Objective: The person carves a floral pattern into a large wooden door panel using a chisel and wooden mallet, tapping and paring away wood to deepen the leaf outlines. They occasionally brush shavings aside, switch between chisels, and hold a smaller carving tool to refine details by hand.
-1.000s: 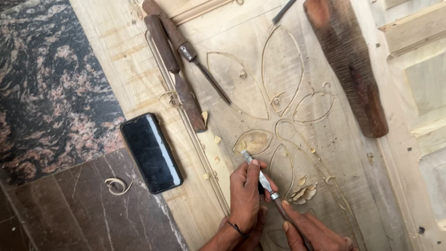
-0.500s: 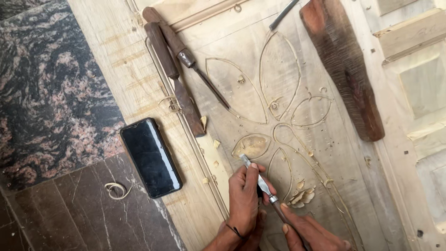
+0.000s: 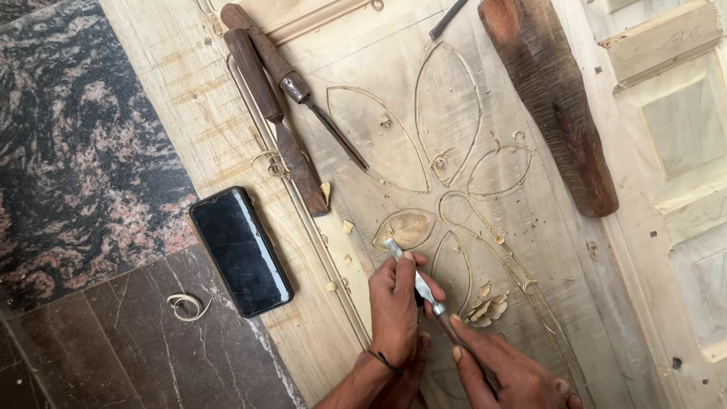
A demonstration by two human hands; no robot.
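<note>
A pale wooden panel (image 3: 356, 91) lies flat, cut with leaf and petal outlines. My left hand (image 3: 397, 310) is wrapped around the metal shaft of a chisel (image 3: 413, 276), whose tip rests at the edge of a hollowed leaf shape (image 3: 405, 227). My right hand (image 3: 507, 371) grips the chisel's handle end, low in the view and partly cut off. A small pile of wood chips (image 3: 485, 309) sits just right of my hands.
Two more chisels with brown wooden handles (image 3: 276, 113) lie on the panel's upper left. A dark wooden mallet block (image 3: 549, 98) rests at the upper right. A black phone (image 3: 240, 250) lies at the panel's left edge, over a stone floor (image 3: 83, 189) with a wood curl (image 3: 187, 305).
The view has shifted slightly; the panel and tools sit a little higher in frame. Both hands stay on the chisel at the hollowed leaf.
</note>
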